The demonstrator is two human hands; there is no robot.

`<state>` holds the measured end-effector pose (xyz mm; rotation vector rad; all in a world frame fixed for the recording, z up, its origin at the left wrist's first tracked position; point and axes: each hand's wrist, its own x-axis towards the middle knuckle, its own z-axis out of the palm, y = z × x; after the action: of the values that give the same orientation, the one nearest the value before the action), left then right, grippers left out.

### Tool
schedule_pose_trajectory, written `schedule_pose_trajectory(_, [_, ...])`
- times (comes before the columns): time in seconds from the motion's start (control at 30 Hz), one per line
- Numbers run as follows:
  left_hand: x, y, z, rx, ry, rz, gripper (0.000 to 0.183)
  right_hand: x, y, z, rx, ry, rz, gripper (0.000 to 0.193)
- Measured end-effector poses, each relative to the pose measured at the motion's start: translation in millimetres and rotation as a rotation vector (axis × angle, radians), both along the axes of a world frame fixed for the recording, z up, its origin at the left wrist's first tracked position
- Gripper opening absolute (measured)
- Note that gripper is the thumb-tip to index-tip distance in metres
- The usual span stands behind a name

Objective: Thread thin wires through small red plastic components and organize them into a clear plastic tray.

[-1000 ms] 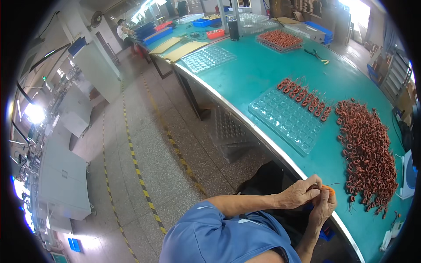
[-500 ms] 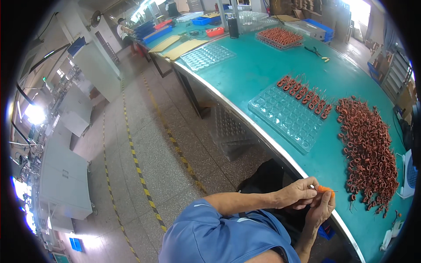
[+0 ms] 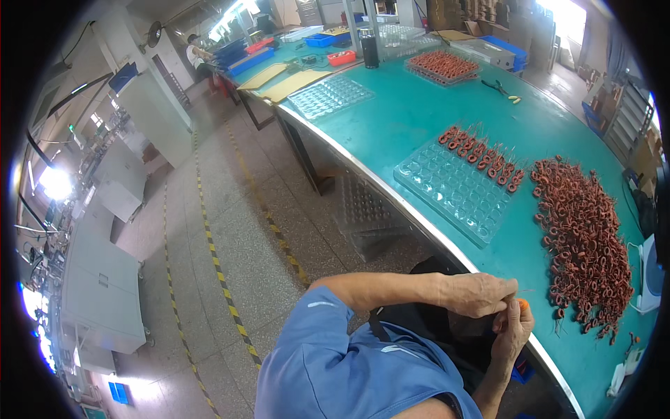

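Observation:
At the table's near edge my two hands meet, fingers pinched together. My left hand [image 3: 478, 295] is closed, and a thin wire [image 3: 528, 290] juts out past its fingertips. Below and to the right, my right hand [image 3: 513, 335] is closed with thumb and fingers pressed together. Something bright orange [image 3: 523, 304] shows at its fingertips; whether it is a finger cover or a held piece I cannot tell. The fingers hide most of what lies between them. Nearest on the tabletop is a large heap of reddish-brown wire-wound rings with thin leads [image 3: 585, 244].
A clear plastic tray [image 3: 453, 188] with round pockets holds several rings along its far side. Farther off are a filled ring tray [image 3: 443, 64], pliers [image 3: 497, 87], another clear tray [image 3: 328, 96] and a dark cylinder [image 3: 369, 49]. The table's metal edge [image 3: 419, 228] runs beside me.
My left hand has turned and shifted slightly up over the right fingertips. Less of the orange shows, and the thin wire points out higher than before. My right hand has barely moved.

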<state>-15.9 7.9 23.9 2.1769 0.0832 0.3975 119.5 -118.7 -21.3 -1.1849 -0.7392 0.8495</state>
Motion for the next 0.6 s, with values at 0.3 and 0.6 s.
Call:
schedule_pose_trajectory(0.3, [-3.0, 11.9, 23.4, 0.246, 0.114, -0.187, 0.021, 11.4, -2.4, 2.9, 0.004, 0.081, 0.165, 0.029])
schedule_pose_trajectory(0.6, [7.7, -9.8, -6.4, -0.037, -0.012, 0.081, 0.029, -3.4, -10.7, 9.1, -0.109, -0.501, -0.285, 0.031])
